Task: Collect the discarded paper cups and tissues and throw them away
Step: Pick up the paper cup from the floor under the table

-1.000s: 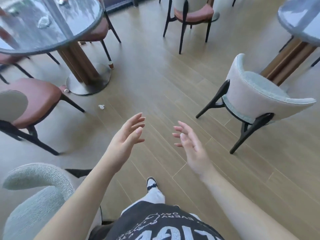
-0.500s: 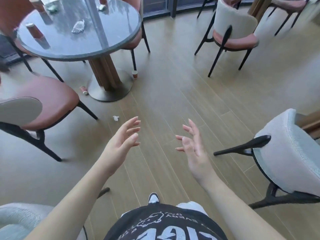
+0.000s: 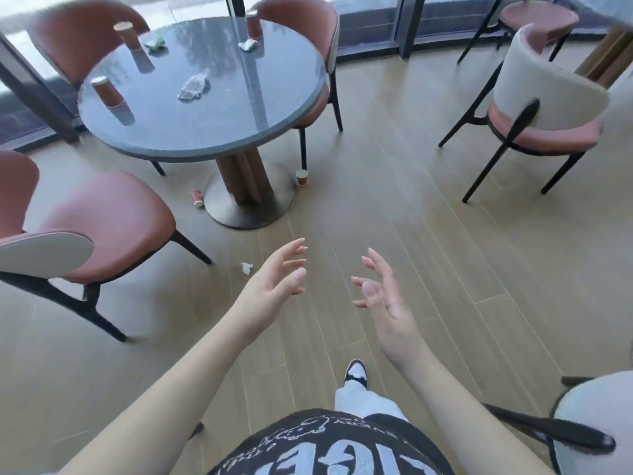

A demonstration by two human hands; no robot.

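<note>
A round dark glossy counter [image 3: 219, 132] stands on a brown pedestal [image 3: 241, 180] with a round metal base. Chairs with reddish seats [image 3: 102, 217] ring it; another chair with a cream back [image 3: 544, 87] stands well apart. The floor [image 3: 411, 207] is pale wood planks. Tall dark-framed windows [image 3: 370, 18] let in daylight.

Both bare forearms reach forward, held out in the air with nothing in either hand. The left hand [image 3: 274, 281] has its palm turned toward the right hand [image 3: 385, 298], fingers spread and loosely bent. The right palm faces back, fingers likewise splayed; the hands stay apart.
</note>
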